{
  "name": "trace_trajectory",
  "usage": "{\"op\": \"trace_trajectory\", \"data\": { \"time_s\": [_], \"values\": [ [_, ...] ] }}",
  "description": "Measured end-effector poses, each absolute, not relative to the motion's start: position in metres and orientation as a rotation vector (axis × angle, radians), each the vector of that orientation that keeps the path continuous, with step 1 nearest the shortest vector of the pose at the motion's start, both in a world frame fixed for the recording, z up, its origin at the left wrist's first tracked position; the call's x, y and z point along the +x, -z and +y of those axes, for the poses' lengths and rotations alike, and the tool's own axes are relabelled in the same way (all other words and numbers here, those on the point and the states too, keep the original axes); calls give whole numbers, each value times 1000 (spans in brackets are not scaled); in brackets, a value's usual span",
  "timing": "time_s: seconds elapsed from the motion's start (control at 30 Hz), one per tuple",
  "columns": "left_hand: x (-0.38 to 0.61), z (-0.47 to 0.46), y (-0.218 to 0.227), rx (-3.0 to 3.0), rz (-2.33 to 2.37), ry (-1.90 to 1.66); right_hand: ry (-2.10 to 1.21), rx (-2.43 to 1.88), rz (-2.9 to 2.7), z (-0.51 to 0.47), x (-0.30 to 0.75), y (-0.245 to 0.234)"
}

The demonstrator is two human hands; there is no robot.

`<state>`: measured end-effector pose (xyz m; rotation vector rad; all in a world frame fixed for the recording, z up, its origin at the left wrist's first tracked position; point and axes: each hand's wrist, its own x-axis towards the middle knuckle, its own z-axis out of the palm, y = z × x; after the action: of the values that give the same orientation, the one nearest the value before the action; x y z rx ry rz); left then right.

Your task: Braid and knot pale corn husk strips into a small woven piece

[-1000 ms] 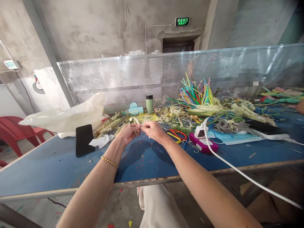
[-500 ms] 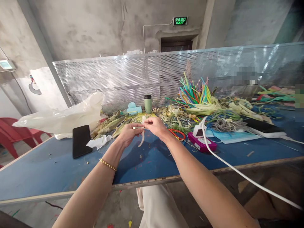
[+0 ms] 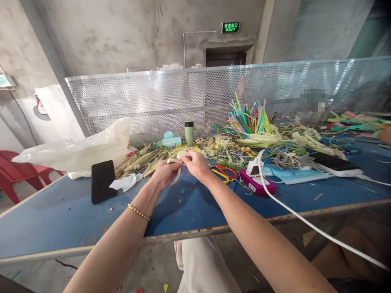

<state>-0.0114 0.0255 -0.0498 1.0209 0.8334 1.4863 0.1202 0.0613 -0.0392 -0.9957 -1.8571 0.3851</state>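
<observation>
My left hand (image 3: 166, 172) and my right hand (image 3: 196, 165) meet above the blue table, fingertips pinched close together. Between them is a pale, narrow strip (image 3: 177, 176), which looks like corn husk; it curls below the left fingers. Both hands are closed on it, though the fingers partly cover where they grip. Just beyond lie dried corn husks (image 3: 143, 159) and a scatter of yellowish scraps. To the right of my right hand are red and yellow scissor-like handles (image 3: 227, 173), beside a purple box (image 3: 256, 182) with a white charger plug (image 3: 254, 167).
A black phone (image 3: 103, 181) and crumpled white paper (image 3: 126, 182) lie to the left, near a large plastic bag (image 3: 82, 152). A green bottle (image 3: 189, 134) stands behind. Colourful pipe cleaners (image 3: 249, 116) rise right of it. A white cable (image 3: 301, 215) crosses the table's front edge.
The strip's loose end has swung from hanging straight to a curl under my left fingers. Both hands have shifted slightly left and turned a little, still pinched together.
</observation>
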Motion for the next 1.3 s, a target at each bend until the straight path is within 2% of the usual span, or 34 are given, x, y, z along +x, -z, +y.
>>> {"op": "trace_trajectory", "data": {
  "time_s": [0.43, 0.83, 1.0, 1.17, 1.3],
  "values": [
    [-10, 23, 50, 1099, 832, -1493, -491, -1069, -1741, 60, 120, 42],
    [-19, 21, 50, 1324, 1076, -1316, -602, -836, -1924, 59, 131, 35],
    [-18, 13, 41, 1238, 951, -1179, -701, -853, -1875, 56, 136, 31],
    [-19, 14, 42, 1204, 895, -1217, -895, -838, -1818, 53, 134, 29],
    [-19, 16, 45, 1185, 878, -1203, -874, -895, -1828, 50, 131, 30]
  ]
}}
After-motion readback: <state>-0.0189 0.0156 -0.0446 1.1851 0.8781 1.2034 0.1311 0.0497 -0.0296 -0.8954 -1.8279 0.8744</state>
